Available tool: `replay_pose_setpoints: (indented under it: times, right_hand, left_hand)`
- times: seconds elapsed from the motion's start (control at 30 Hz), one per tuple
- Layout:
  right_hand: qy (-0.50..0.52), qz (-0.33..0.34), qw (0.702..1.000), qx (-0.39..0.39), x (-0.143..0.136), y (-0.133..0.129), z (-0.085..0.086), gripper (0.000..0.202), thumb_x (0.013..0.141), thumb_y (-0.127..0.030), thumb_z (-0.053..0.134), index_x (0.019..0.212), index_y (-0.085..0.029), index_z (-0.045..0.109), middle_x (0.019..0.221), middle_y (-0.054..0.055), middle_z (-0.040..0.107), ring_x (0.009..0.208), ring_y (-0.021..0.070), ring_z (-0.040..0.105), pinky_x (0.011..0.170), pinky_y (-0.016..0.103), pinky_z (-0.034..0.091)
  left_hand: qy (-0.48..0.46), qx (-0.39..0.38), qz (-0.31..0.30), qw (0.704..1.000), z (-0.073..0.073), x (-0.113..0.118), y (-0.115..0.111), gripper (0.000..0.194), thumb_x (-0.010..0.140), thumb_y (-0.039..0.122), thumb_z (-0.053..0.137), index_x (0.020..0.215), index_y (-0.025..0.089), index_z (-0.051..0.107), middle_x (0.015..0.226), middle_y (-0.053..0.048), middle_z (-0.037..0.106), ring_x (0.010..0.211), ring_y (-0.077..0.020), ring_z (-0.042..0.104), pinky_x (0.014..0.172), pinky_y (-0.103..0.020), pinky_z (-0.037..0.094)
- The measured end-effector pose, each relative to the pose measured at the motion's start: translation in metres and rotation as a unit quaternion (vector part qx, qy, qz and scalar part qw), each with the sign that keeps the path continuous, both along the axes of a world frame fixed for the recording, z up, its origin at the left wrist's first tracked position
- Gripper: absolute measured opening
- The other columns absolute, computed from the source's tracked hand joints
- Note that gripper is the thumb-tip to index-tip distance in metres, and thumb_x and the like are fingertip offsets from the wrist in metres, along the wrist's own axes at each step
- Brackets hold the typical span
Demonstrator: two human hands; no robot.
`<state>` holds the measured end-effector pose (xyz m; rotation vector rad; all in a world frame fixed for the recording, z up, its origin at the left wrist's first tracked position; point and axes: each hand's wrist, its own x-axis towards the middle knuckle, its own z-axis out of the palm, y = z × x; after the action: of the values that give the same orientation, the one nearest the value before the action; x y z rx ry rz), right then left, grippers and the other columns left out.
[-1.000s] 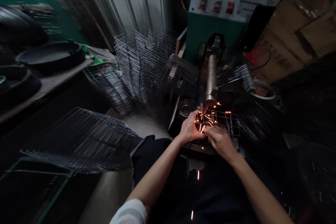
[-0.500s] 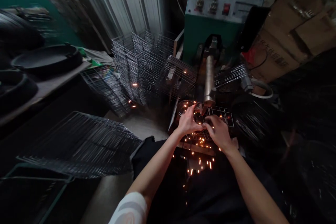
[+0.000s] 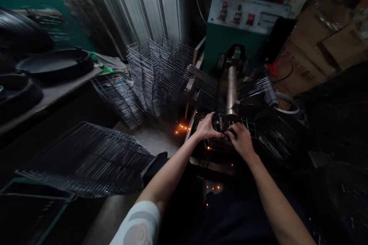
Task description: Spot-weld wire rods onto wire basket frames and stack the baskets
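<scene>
A wire grid (image 3: 250,127) lies under the thick metal electrode arm (image 3: 231,93) of a spot welder. My left hand (image 3: 207,127) grips the grid's left part, thumb stretched toward the electrode tip and fingers curled over the wires. From the right, my right hand (image 3: 241,139) pinches at the grid's middle, close to the left thumb. A small dark piece shows at the right fingertips, too dim to name. My hands and the shadow cover much of the grid. A few orange sparks (image 3: 209,147) glow below my hands and on the floor to the left.
Behind the arm stands the welder's green body with its control panel (image 3: 247,13). Stacked wire racks (image 3: 143,72) rise at left, with another stack (image 3: 86,159) nearer me. Black pans (image 3: 54,63) sit on a shelf. Cardboard boxes (image 3: 307,53) stand at right.
The shower of sparks around my hands has thinned to a few, with a cluster now on the floor at left. My right hand has shifted slightly; the view has tilted a little.
</scene>
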<state>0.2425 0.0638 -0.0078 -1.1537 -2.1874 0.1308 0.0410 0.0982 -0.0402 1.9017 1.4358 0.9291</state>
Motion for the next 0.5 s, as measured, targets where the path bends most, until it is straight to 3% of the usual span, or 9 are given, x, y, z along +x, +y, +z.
replay_pose_setpoints:
  times: [0.33,0.5]
  right_hand:
    - [0.043,0.024,0.999,0.023,-0.003,0.003,-0.008,0.025,0.101,-0.028,0.05,0.078,-0.021,0.058,0.081,0.006,0.061,0.083,0.0258,0.056,0.077,0.038,0.044]
    - [0.086,0.012,0.996,-0.02,0.014,-0.016,-0.004,0.017,0.099,-0.033,0.053,0.091,-0.021,0.063,0.092,0.008,0.065,0.089,0.0259,0.06,0.079,0.037,0.047]
  left_hand:
    - [0.022,0.009,0.005,1.0,0.0,-0.001,0.001,0.112,0.053,0.055,0.085,0.147,0.019,0.036,0.143,-0.014,0.053,0.128,-0.0347,0.055,0.109,-0.046,0.044]
    - [0.016,-0.016,-0.031,0.999,-0.004,-0.012,0.0,0.126,0.048,0.059,0.088,0.152,0.023,0.027,0.153,-0.015,0.041,0.138,-0.039,0.044,0.113,-0.054,0.038]
